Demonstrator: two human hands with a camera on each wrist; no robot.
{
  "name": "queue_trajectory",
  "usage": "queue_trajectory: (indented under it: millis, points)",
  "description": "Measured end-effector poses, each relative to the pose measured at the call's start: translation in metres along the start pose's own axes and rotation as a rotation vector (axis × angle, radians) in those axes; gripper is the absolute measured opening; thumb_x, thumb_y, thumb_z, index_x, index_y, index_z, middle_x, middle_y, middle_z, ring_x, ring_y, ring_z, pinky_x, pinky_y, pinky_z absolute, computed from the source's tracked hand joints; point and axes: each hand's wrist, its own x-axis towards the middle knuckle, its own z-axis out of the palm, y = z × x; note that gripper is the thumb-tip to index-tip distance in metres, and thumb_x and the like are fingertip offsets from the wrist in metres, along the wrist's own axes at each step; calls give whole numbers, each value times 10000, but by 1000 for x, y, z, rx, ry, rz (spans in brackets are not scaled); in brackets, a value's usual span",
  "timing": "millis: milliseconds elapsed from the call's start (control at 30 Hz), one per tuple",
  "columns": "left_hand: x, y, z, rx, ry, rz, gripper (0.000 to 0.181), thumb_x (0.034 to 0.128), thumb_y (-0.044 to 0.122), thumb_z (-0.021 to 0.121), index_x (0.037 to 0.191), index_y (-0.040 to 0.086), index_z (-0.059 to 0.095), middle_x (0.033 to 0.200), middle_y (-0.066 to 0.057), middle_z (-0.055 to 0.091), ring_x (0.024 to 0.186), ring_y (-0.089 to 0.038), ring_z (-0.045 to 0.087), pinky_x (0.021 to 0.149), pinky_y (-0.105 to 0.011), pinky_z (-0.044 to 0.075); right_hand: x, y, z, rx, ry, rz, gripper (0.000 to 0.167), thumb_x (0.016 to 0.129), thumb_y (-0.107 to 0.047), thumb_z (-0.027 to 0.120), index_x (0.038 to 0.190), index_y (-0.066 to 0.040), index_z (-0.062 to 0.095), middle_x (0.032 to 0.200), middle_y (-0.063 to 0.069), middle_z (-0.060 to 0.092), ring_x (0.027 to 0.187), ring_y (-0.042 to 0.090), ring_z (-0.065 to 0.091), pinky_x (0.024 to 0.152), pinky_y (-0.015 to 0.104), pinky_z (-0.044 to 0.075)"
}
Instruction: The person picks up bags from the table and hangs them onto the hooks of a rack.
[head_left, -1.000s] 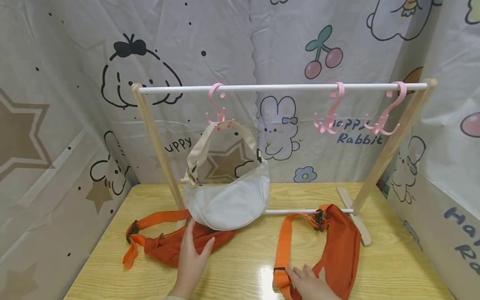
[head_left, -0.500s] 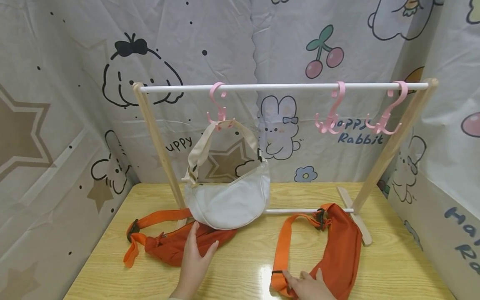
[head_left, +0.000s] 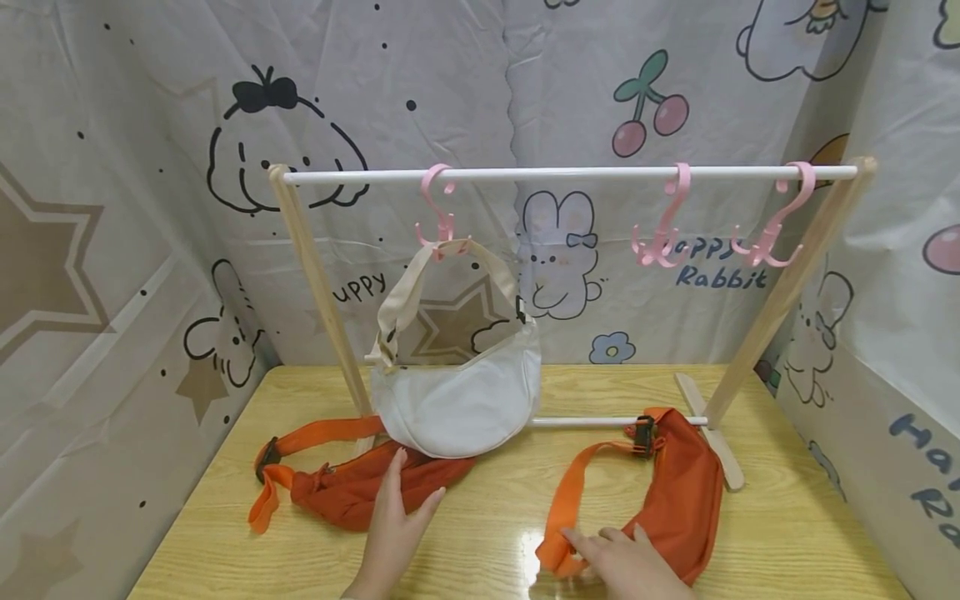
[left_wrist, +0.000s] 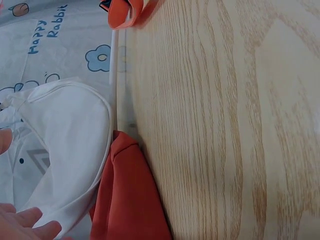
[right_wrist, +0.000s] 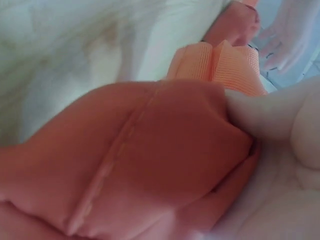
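Observation:
In the head view a white bag (head_left: 459, 410) hangs by its strap from the left pink hook (head_left: 444, 225). Below it an orange-red bag (head_left: 352, 492) lies on the table, and my left hand (head_left: 397, 525) is over it with fingers extended and thumb apart, holding nothing. At the right, my right hand (head_left: 626, 560) grips the lower end of a second orange-red bag (head_left: 686, 492), beside its orange strap (head_left: 567, 500). The right wrist view shows the thumb (right_wrist: 265, 112) pressed into the red cloth (right_wrist: 165, 160); the other fingers are hidden there.
A rack with a white top rail (head_left: 555, 174) and wooden posts stands on the table (head_left: 487, 542). Two more pink hooks (head_left: 663, 221) hang toward its right end. A wooden foot (head_left: 708, 429) lies beside the right bag. Printed cloth surrounds the back and sides.
The lower end of the right bag and its strap have risen slightly and shifted with my right hand. My left hand has moved a little to the right.

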Motion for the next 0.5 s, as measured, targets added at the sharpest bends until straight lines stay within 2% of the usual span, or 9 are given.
queue_trajectory:
  millis: [200, 267, 367, 433, 500]
  points:
    - [0, 2, 0, -6, -29, -9, 749, 892, 172, 722, 1439, -112, 296, 1446, -310, 359, 1337, -452, 333, 1063, -597, 285, -8, -6, -20, 34, 17, -21, 925, 722, -710, 672, 1422, -131, 500, 1273, 73, 616, 1179, 399, 526, 914, 755, 296]
    - [0, 1, 0, -4, -37, -8, 746, 895, 180, 719, 1441, -104, 298, 1445, -307, 363, 1338, -452, 332, 1060, -601, 287, -10, -9, -27, 31, 32, -33, 807, 772, -585, 717, 1403, -121, 521, 1262, 78, 615, 1164, 377, 537, 920, 721, 331]
    - [-1, 0, 1, -11, -48, -17, 744, 898, 184, 715, 1449, -92, 298, 1455, -295, 356, 1347, -446, 321, 1064, -600, 281, -13, -13, -34, 1, 87, -52, 543, 861, -251, 731, 1354, -95, 565, 1219, 81, 631, 1129, 346, 561, 917, 643, 399]
    - [-1, 0, 2, -14, -58, -19, 744, 904, 195, 709, 1452, -90, 294, 1463, -291, 348, 1352, -446, 313, 1065, -602, 278, -14, -15, -37, -20, 138, -68, 464, 864, -37, 689, 1316, -78, 592, 1188, 75, 642, 1106, 332, 578, 904, 590, 435]
    - [-1, -1, 2, -21, -65, -26, 751, 904, 207, 710, 1456, -85, 293, 1472, -286, 341, 1359, -442, 304, 1072, -598, 270, -16, -17, -41, -47, 207, -94, 441, 858, 34, 661, 1283, -71, 615, 1171, 58, 652, 1092, 306, 592, 894, 545, 458]
